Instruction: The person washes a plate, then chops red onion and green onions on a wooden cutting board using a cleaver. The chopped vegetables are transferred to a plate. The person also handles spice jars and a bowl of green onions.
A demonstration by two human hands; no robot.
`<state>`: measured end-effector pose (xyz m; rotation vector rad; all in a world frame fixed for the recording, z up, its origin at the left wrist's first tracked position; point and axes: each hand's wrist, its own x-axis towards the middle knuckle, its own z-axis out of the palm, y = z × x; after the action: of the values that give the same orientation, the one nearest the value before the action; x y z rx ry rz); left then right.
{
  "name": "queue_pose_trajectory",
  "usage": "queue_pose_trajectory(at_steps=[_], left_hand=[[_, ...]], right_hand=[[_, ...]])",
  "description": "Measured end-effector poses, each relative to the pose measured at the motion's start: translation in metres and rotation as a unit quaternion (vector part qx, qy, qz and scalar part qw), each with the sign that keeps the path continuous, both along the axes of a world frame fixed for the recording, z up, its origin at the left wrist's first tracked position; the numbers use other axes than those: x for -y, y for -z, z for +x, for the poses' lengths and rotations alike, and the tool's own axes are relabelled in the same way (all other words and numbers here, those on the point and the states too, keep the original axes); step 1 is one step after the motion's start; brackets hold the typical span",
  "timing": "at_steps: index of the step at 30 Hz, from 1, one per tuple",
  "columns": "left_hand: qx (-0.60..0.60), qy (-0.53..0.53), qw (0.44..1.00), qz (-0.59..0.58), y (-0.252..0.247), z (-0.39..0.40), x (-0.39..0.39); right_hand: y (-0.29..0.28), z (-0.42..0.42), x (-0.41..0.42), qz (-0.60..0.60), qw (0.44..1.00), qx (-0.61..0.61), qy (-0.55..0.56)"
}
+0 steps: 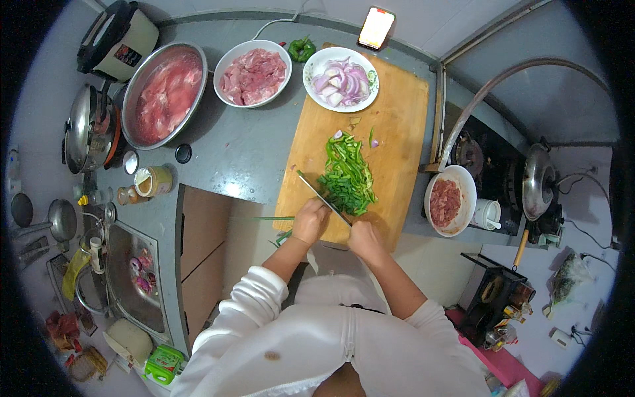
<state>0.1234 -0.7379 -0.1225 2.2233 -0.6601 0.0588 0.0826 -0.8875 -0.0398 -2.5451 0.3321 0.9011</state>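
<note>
My right hand (366, 241) grips the handle end of a kitchen knife (325, 199), its blade slanting up and left over the wooden cutting board (402, 119). Close against the blade, my left hand (310, 221) is curled over a bunch of scallions (282, 218) whose long green leaves stick out past the board's left edge. Chopped scallion greens (349, 198) lie just beyond the blade. Sliced green peppers (349, 154) form a pile above them. A white plate of sliced red onion (342, 83) rests on the board's far end.
Left of the board stand a white bowl of sliced meat (255, 74) and a steel basin of meat in reddish liquid (166, 97). A phone (376, 29) leans at the wall. To the right, a bowl of minced or sliced meat (445, 202) sits by the gas stove (496, 164).
</note>
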Motion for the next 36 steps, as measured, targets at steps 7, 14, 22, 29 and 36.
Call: queue_pose_trajectory(at_steps=[7,14,22,29,36], left_hand=[[0.004,-0.011,1.0,-0.005,0.005,0.0,-0.002],[-0.06,-0.005,0.998,-0.018,-0.009,-0.002,-0.006],[-0.032,-0.012,0.999,-0.001,-0.007,-0.014,-0.025],[-0.03,-0.011,0.999,0.008,0.001,-0.012,-0.024],[-0.019,0.016,1.0,-0.006,-0.006,-0.01,-0.027]], right_hand=[[0.021,-0.017,0.019,0.059,0.997,0.035,0.048],[-0.004,-0.011,0.014,0.031,0.999,-0.017,0.015],[-0.005,-0.014,0.012,0.004,0.999,-0.029,0.013],[-0.008,-0.009,0.0,-0.028,0.995,-0.054,-0.075],[0.021,-0.012,0.001,0.032,0.998,0.0,0.06]])
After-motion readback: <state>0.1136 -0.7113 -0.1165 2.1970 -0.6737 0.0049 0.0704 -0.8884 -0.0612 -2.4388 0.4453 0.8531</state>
